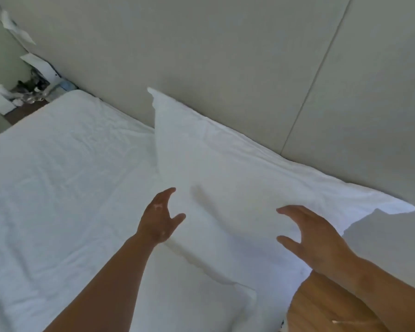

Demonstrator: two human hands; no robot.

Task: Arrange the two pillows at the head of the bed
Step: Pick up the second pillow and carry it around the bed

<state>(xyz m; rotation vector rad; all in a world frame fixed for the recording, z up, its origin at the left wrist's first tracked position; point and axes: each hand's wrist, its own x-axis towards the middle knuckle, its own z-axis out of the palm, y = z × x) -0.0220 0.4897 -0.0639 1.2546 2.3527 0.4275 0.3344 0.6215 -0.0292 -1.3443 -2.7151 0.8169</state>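
One white pillow (225,168) leans against the padded headboard (225,56) on the right half of the bed's head. My left hand (159,219) hovers by the pillow's near left edge, fingers spread, holding nothing. My right hand (314,236) is open above the pillow's near right part, fingers curled and apart. A second white pillow corner (230,305) seems to lie flat below, between my arms; its edges blend into the white sheet (58,176).
A wooden surface (321,307) shows at the bottom right beside the bed. At the far left stands a cluttered bedside area (27,89) with papers and small items. The left half of the mattress carries only the wrinkled sheet.
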